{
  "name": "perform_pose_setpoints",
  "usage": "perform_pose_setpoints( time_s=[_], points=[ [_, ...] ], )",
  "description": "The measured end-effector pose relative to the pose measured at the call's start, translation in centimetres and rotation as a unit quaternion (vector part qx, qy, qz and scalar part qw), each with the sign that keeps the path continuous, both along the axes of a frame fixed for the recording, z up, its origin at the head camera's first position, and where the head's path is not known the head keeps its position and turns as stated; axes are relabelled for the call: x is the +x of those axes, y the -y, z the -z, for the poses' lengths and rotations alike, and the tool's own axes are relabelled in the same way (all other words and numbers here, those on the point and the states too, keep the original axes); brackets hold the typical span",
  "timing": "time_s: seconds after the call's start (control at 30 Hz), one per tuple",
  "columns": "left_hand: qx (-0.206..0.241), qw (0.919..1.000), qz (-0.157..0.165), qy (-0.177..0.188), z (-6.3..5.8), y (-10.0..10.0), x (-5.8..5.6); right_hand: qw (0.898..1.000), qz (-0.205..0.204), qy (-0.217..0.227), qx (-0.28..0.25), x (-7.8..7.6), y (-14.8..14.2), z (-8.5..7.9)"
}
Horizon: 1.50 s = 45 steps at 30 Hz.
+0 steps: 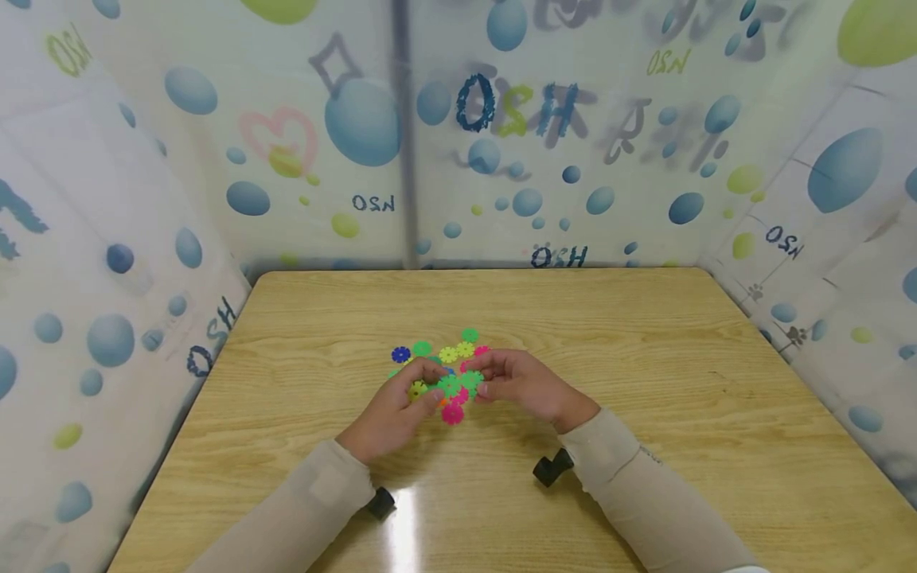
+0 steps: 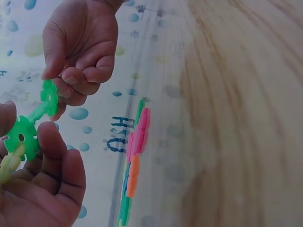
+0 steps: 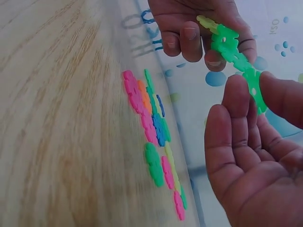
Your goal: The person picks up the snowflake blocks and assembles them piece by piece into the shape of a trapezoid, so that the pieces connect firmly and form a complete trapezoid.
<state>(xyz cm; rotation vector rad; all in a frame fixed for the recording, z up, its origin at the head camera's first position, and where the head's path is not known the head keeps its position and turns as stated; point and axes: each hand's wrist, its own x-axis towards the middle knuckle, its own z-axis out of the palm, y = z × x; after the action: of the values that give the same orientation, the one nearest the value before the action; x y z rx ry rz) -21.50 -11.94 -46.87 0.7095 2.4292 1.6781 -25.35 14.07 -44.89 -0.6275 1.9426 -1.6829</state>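
Note:
Several slotted plastic snowflake discs are joined in a short chain between my hands: green discs (image 1: pixel 450 387) with a yellow disc (image 3: pixel 207 22) at the left end. My left hand (image 1: pixel 396 410) pinches the chain near its yellow end with thumb and fingers. At the other end, my right hand (image 1: pixel 528 387) holds the last green disc (image 3: pixel 254 90) between thumb and fingertips. In the wrist views the chain is held above the loose discs. A pink disc (image 1: pixel 452 414) lies just below the chain in the head view.
Around and behind the hands, loose discs lie on the wooden table (image 1: pixel 286 318), among them a dark blue disc (image 1: pixel 400 354), a green disc (image 1: pixel 470 335) and a yellow disc (image 1: pixel 447 355). Patterned curtains (image 1: pixel 487 159) surround the table's back and sides.

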Motion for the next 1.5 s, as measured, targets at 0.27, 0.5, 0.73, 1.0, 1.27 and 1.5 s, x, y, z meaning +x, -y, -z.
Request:
perform_pose_setpoints(
  time_s=[0.27, 0.5, 0.73, 1.0, 1.27, 1.5],
  points=[
    [-0.004, 0.9999, 0.015, 0.004, -0.1, 0.0, 0.1, 1.0, 0.009, 0.012, 0.007, 0.2, 0.2, 0.3],
    [-0.028, 0.9993, 0.024, -0.007, -0.1, 0.0, 0.2, 0.999, 0.024, 0.019, 0.039, 0.7, 0.8, 0.3],
    [-0.008, 0.9998, 0.017, 0.009, -0.2, 0.0, 0.2, 0.998, 0.04, 0.023, 0.046, 0.6, 0.9, 0.4],
    [0.002, 0.9996, 0.013, 0.025, 0.1, 0.2, -0.1, 0.996, 0.038, -0.012, 0.077, -0.2, 0.1, 0.6],
    [0.006, 0.9991, 0.004, 0.041, 0.4, 0.3, -0.4, 0.979, 0.079, -0.053, 0.178, -0.7, -0.3, 0.9],
    [0.008, 0.9994, 0.004, 0.034, 0.4, 0.2, -0.4, 0.966, 0.071, -0.043, 0.245, -0.9, -0.4, 1.3]
  ],
)
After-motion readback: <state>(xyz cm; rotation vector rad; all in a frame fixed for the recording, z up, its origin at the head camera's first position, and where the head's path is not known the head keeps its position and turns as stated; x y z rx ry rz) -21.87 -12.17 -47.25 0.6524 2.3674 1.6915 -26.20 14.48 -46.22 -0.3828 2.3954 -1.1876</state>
